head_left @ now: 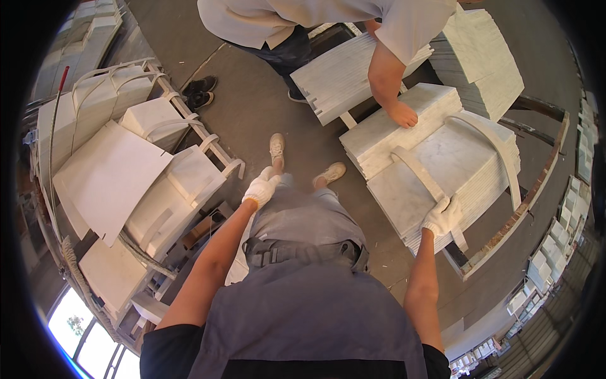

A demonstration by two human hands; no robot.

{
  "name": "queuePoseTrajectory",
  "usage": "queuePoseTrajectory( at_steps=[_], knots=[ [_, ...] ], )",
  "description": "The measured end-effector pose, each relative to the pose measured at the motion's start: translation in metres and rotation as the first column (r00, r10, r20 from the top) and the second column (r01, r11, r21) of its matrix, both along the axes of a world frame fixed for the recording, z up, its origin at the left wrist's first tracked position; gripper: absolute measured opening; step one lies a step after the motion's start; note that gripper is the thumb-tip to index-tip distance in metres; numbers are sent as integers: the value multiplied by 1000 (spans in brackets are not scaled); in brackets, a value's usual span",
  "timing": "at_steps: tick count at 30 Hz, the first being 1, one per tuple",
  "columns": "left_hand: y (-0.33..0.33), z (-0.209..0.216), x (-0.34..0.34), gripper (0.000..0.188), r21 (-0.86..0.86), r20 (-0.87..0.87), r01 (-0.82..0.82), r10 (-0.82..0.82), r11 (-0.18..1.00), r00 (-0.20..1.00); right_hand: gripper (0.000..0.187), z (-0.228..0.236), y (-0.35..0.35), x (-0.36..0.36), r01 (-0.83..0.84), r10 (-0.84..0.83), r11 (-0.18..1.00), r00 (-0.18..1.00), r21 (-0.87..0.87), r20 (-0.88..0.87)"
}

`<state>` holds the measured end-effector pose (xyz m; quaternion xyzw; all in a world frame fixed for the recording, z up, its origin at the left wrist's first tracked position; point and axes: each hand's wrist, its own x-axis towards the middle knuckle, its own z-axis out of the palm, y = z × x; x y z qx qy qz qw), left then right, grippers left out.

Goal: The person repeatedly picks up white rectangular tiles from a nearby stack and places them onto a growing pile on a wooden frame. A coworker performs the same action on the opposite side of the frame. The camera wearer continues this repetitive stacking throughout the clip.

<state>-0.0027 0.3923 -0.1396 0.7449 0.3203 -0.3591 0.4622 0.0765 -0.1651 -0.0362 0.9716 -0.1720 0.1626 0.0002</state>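
Note:
My right hand (444, 216), in a white knit glove, is at the edge of a stack of pale marble slabs (435, 155). Its fingers are closed on a pale flat strap (420, 174) that arches over the stack and shows again below the glove. A second strap (492, 151) loops over the same stack farther right. My left hand (262, 188), also gloved, hangs in front of my left thigh with nothing in it, fingers stretched out. Across the stack, a co-worker's bare hand (402, 115) rests in a loose fist on the raised slabs.
Another slab stack (353, 72) stands beside the co-worker, with larger slabs (483, 57) behind. A rusty metal frame (536, 215) borders the right side. To my left, a rack (214, 151) bears strapped slabs and a white sheet (113, 177). Dark shoes (199, 91) lie on the floor.

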Motion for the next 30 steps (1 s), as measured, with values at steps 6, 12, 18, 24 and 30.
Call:
queuePoseTrajectory(
  at_steps=[6,12,18,24,30],
  knots=[
    [26,-11,-5,76,-39,-79,-44,40,998,996,49,-6,-4,-2,9,-9,1000,1000,-13,-9],
    [35,0,6,75,56,-99,66,-60,996,993,49,-6,-4,-1,26,-26,1000,1000,14,-18],
    [37,-13,14,75,25,-70,65,-63,998,996,47,-2,-1,2,11,-11,1000,1000,10,18],
    [32,-24,21,73,9,-50,102,-102,995,994,43,1,0,4,-5,5,1000,999,9,43],
    [22,-19,27,70,105,61,141,-147,984,987,41,-1,-2,3,-16,16,1000,996,3,91]
  ],
)
